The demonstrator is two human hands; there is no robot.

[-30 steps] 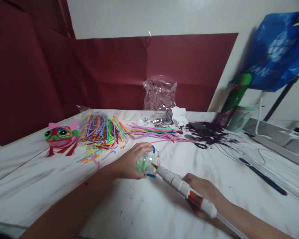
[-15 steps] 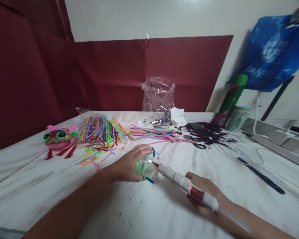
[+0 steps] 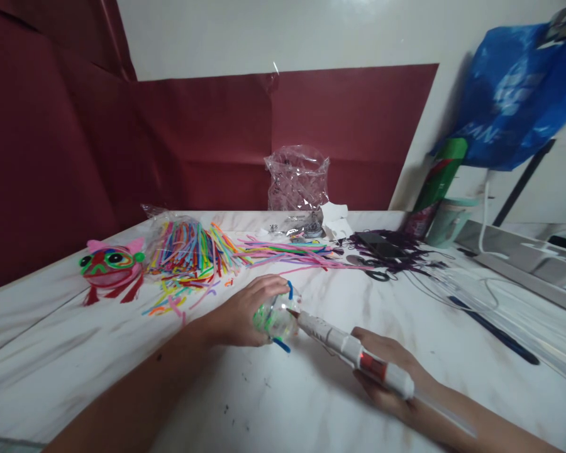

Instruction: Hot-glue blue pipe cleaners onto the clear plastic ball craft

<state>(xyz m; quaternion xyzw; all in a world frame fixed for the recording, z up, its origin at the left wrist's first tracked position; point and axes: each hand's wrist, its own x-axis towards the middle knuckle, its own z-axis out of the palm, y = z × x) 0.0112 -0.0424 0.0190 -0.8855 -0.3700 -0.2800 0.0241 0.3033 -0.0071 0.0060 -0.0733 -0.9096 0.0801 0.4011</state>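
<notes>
Low over the table, my left hand (image 3: 251, 309) is wrapped around a clear plastic piece (image 3: 279, 319), perhaps part of a bottle, with green decoration on its side. Blue pipe-cleaner ends (image 3: 290, 290) stick out of it at top and bottom. My right hand (image 3: 390, 362) grips a white glue gun (image 3: 342, 345) with a clear glue stick out of its back end and a red-orange glow in its body. The nozzle points left and meets or nearly meets the clear piece; exact contact cannot be made out. My left fingertips are partly hidden behind the piece.
A pink-and-red frog-like figure (image 3: 112, 272) sits at the left. Beside it lie many coloured pipe cleaners (image 3: 188, 248), partly in a clear bag. Farther right are scissors (image 3: 377, 275), a dark phone (image 3: 381, 245), purple strands, a green mug (image 3: 450, 223) and a dark blue stick (image 3: 495, 330).
Both hands, the clear piece and the glue gun hold nearly the same pose. The whole view has shifted very slightly.
</notes>
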